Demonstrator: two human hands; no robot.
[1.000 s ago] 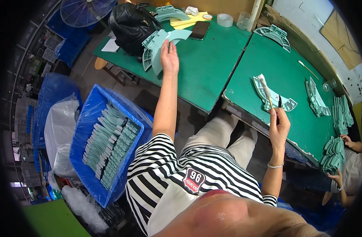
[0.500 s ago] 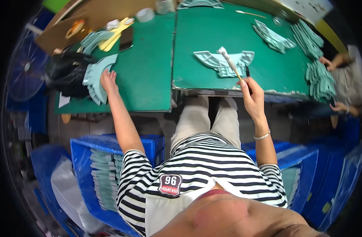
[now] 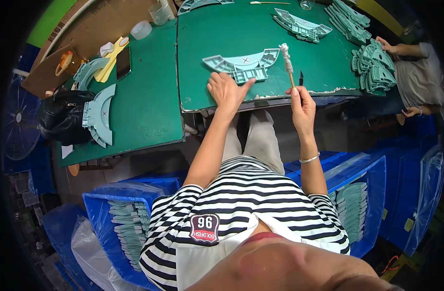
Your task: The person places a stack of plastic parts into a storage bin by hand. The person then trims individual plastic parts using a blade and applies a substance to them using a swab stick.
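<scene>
My right hand (image 3: 303,107) pinches the thin wooden handle of a swab (image 3: 288,64), its thick white tip pointing up. My left hand (image 3: 226,93) is at the lower edge of a pale green curved plastic part (image 3: 246,61), thumb and fingers apart; whether it touches the part I cannot tell. This part lies on the green table with ribbed compartments and a small X mark showing. A similar curved part (image 3: 101,116) rests at the left against a black leather-like bag (image 3: 62,116). A small black pointed object (image 3: 301,78) lies by my right fingertips.
Stacked curved parts (image 3: 374,68) stand at the right, near another person's hand (image 3: 386,45). More parts (image 3: 302,26) lie toward the back. Yellow scissors-like handles (image 3: 113,60), a phone (image 3: 124,63) and a tape roll (image 3: 141,30) are at left. Blue bins (image 3: 93,203) flank me.
My left hand has left the part at the left and moved right to the part in front of me. The swab stays in my right hand, now more upright. The view has shifted.
</scene>
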